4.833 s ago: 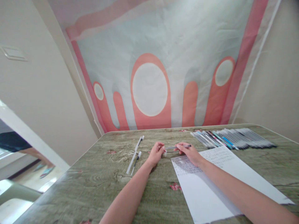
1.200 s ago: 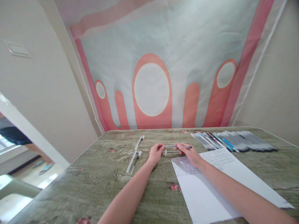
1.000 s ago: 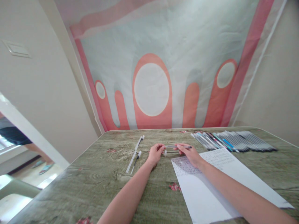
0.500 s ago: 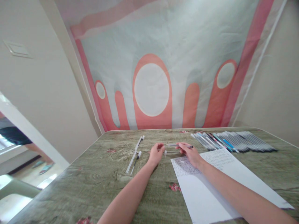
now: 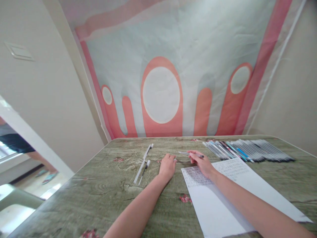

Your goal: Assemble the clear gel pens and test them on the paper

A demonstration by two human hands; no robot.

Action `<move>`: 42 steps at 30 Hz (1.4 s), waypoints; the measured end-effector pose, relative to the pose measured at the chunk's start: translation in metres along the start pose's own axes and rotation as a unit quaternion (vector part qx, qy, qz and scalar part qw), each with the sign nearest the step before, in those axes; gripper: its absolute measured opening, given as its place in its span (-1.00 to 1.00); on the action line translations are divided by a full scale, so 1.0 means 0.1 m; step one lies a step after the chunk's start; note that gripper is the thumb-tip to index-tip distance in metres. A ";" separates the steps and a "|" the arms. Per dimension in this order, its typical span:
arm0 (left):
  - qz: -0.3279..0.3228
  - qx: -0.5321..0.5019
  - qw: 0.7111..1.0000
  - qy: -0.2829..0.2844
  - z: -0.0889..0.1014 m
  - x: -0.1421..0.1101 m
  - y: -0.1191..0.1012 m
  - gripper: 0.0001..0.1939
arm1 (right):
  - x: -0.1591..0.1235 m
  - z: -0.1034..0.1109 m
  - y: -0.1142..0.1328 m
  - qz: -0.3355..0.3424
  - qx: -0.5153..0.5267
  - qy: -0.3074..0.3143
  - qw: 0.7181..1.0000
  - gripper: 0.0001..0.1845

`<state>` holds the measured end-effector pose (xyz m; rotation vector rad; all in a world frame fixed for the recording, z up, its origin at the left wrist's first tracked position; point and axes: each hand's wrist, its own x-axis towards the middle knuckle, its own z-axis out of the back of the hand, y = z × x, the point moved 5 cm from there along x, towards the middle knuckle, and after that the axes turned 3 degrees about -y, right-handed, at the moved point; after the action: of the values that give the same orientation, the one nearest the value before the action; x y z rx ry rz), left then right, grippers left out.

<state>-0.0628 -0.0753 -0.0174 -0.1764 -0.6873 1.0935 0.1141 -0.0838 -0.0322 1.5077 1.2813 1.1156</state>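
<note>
My right hand (image 5: pixel 198 160) grips a pen (image 5: pixel 183 153) above the top of a sheet of paper, its tip pointing left. Palm down on the table, my left hand (image 5: pixel 168 165) has its fingers curled around a small clear pen cap (image 5: pixel 175 160), mostly hidden at the thumb side. The white paper (image 5: pixel 223 205) carries handwriting on its upper part and lies under my right forearm. Left of my left hand lie a pen piece with a black grip (image 5: pixel 146 167), a clear tube (image 5: pixel 139 172) and another pen piece (image 5: pixel 148 150).
A row of many pens (image 5: pixel 257 150), mostly clear with some blue and dark ones, lies at the table's back right. The wood-patterned table (image 5: pixel 111 198) meets a wall with a pink-and-grey hanging (image 5: pixel 160 129). At far left are a pale chair (image 5: pixel 17 201) and a person's legs (image 5: pixel 46 163).
My left hand has turned palm down and closed over the small clear cap that showed beside its fingers. My right hand and its pen have barely shifted.
</note>
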 end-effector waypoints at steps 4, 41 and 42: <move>0.032 -0.133 0.986 -0.098 0.08 0.05 0.14 -0.79 | -0.02 -0.02 0.00 -0.019 0.008 0.025 0.999 -0.60; 0.222 -0.631 0.743 -0.022 -0.21 0.06 0.22 -0.62 | -0.12 -0.11 0.14 0.036 -0.097 0.057 0.993 -0.54; 0.217 -0.629 0.746 -0.022 -0.22 0.07 0.22 -0.59 | -0.13 -0.12 0.15 0.043 -0.105 0.059 0.992 -0.55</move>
<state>-0.0649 -0.0551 -0.0415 -1.5501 -1.3972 0.8833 0.1051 -0.0981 -0.0157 1.3665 1.1453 1.3695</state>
